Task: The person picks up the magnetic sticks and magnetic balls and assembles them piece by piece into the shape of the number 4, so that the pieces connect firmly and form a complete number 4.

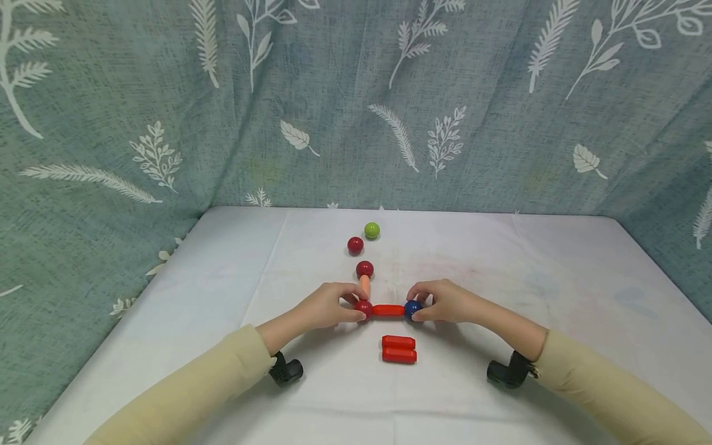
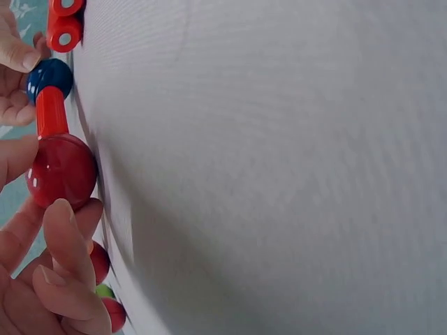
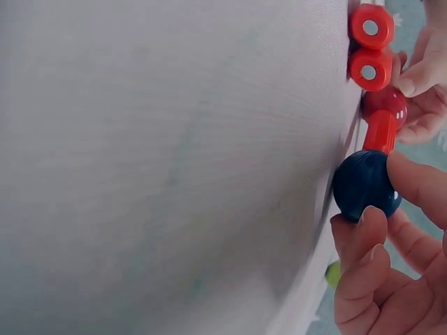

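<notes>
By the left hand (image 1: 326,305) a red ball (image 1: 364,309) is pinched between thumb and fingers; by the right hand (image 1: 446,301) a blue ball (image 1: 413,309) is pinched likewise. The two are bridged by a red rod (image 1: 388,311), midway between the tabletop (image 1: 556,278)'s left and right edges. Toward the near edge, two loose rods (image 1: 398,355) are laid side by side. Toward the far edge, the pinched red ball is linked by an orange rod (image 1: 364,285) to a second red ball (image 1: 364,269); beyond are seen a third red ball (image 1: 355,245) and a green ball (image 1: 372,230).
</notes>
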Demonstrator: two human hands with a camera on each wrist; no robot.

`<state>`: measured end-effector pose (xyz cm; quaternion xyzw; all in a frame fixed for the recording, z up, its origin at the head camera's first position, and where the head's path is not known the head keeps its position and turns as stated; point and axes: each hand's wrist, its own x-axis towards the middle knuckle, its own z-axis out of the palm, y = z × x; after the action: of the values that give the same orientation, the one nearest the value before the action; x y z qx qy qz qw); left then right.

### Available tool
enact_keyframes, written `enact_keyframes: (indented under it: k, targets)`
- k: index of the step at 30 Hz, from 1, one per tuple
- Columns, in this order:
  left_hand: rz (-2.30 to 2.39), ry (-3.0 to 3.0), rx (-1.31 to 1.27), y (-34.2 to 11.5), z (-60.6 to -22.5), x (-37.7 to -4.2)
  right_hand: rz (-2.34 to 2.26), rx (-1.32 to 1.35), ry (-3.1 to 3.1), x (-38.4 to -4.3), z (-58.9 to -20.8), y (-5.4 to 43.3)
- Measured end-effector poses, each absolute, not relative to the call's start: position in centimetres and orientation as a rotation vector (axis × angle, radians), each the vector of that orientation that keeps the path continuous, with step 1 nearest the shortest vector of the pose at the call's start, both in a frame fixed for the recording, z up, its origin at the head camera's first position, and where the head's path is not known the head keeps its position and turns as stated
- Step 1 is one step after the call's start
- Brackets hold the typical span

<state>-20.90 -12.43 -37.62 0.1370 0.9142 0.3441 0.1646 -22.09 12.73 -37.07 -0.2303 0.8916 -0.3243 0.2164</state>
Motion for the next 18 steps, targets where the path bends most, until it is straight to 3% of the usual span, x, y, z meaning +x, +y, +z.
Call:
enact_keyframes:
  k: [18]
  targets:
    - [0.96,2.635,0.356,-13.6,-37.6,-21.3,-0.853,-0.65,2.525,-22.5,-37.1,11.2]
